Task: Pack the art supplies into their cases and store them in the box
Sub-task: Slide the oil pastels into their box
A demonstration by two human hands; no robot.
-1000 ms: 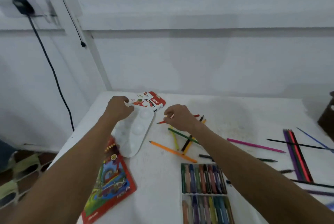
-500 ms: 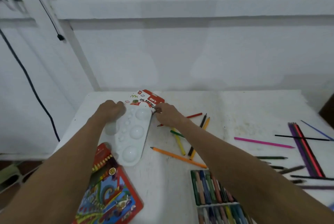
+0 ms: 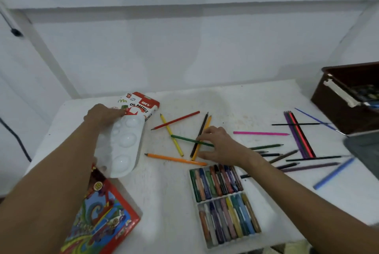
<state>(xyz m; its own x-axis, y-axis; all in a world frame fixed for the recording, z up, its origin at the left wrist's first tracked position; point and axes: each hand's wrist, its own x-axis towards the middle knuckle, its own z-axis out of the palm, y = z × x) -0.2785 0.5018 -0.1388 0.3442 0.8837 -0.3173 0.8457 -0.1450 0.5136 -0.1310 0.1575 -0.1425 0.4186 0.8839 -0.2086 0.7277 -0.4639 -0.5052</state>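
My left hand point(image 3: 102, 115) grips the far end of a white paint palette point(image 3: 123, 147), its fingertips touching the red and white oil pastels box point(image 3: 143, 104) that lies partly under the palette. My right hand point(image 3: 221, 147) hovers over loose coloured pencils, thumb and fingers spread around a brown pencil point(image 3: 202, 128) and an orange pencil point(image 3: 207, 123); a green pencil point(image 3: 184, 139) runs under it. An open tray of oil pastels point(image 3: 221, 202) lies near the front edge. A red pencil case point(image 3: 102, 219) sits at the front left. The brown storage box point(image 3: 348, 98) stands at the far right.
More pencils and thin brushes lie scattered on the white table point(image 3: 235, 106) to the right, among them a pink pencil point(image 3: 260, 133) and a blue pencil point(image 3: 334, 172). A grey object point(image 3: 365, 149) sits in front of the box. White walls close the back and left.
My right hand has moved from beside the oil pastels box back to the pencils in the middle. My left hand stays on the palette. The view has turned right, showing the brown box.
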